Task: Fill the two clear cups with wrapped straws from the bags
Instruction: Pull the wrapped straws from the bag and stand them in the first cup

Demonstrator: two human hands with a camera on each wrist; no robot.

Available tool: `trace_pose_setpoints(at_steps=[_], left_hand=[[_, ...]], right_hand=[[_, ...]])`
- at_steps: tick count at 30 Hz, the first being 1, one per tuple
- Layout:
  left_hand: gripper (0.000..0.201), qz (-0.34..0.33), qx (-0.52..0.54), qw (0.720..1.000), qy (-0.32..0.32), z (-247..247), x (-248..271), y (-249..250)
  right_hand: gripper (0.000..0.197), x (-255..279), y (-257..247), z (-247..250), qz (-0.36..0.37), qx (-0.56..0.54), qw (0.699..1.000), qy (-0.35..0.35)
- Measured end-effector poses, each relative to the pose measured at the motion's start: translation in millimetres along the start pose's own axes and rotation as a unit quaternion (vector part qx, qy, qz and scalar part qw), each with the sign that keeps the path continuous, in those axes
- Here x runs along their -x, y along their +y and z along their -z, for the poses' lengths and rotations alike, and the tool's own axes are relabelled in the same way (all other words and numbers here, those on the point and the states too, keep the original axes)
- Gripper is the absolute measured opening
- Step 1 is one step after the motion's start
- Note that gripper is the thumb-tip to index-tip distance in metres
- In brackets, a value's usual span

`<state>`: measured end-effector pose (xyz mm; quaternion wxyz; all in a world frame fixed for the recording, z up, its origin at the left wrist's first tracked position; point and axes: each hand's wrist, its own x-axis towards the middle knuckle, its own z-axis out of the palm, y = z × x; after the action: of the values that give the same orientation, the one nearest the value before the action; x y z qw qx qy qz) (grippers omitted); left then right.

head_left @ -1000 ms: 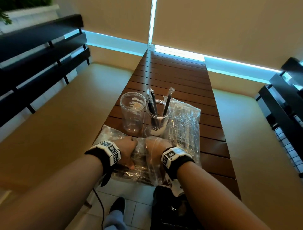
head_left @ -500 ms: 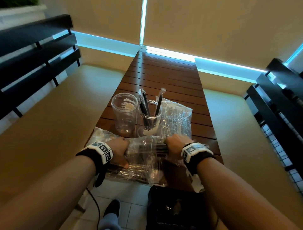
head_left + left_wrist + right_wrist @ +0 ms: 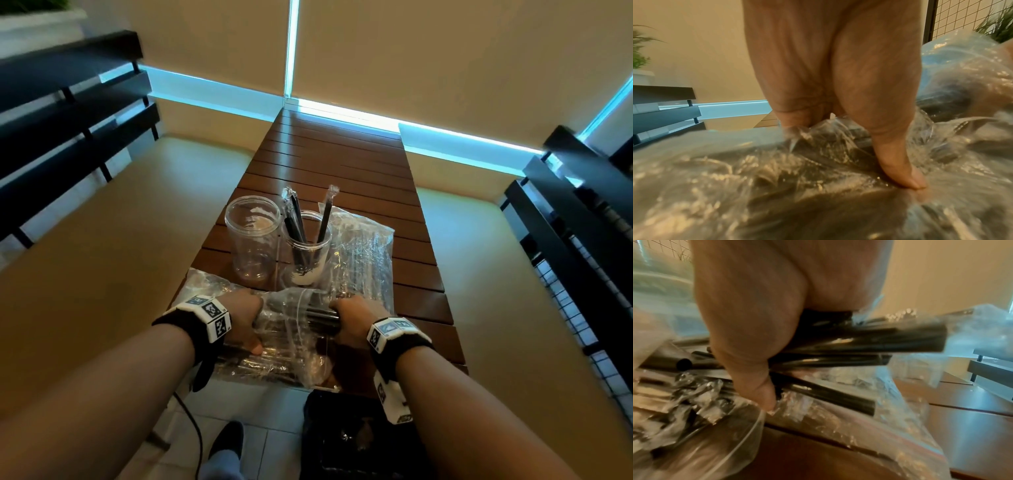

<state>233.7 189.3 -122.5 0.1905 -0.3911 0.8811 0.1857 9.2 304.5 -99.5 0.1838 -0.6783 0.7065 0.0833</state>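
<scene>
Two clear cups stand mid-table: the left cup [image 3: 252, 236] holds nothing, the right cup [image 3: 306, 251] holds several black wrapped straws [image 3: 295, 219]. A clear bag of straws [image 3: 274, 346] lies at the near table edge. My left hand [image 3: 245, 320] grips this bag [image 3: 777, 186] from above, the thumb [image 3: 898, 168] pressing into the plastic. My right hand [image 3: 351, 320] grips a bundle of black wrapped straws [image 3: 869, 340], drawn partway out of the bag's mouth to the right. A second clear bag [image 3: 363, 253] with straws lies behind the right hand.
The slatted wooden table [image 3: 335, 161] runs away toward a window. Beige bench seats [image 3: 102, 240] flank it, with dark slatted backrests [image 3: 68, 102] beyond. A black bag [image 3: 349, 438] sits on the tiled floor below the table's near edge.
My right hand has moved from inside the bag to the right, pulling a bundle of black straws out with it. My left hand keeps its hold on the bag.
</scene>
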Motion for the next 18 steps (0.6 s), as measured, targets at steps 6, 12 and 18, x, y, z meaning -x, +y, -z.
trace_pose_setpoints(at_steps=[6, 12, 18], left_hand=[[0.076, 0.009, 0.001, 1.0, -0.001, -1, 0, -1], [0.071, 0.019, -0.006, 1.0, -0.005, -3, -2, 0], [0.069, 0.032, -0.038, 0.998, -0.027, 2, 3, 8]], right_hand=[[0.041, 7, 20, 25, -0.032, 0.047, 0.998, 0.007], [0.015, 37, 55, 56, -0.127, 0.076, 0.989, 0.018], [0.014, 69, 88, 106, -0.227, 0.036, 0.969, 0.087]])
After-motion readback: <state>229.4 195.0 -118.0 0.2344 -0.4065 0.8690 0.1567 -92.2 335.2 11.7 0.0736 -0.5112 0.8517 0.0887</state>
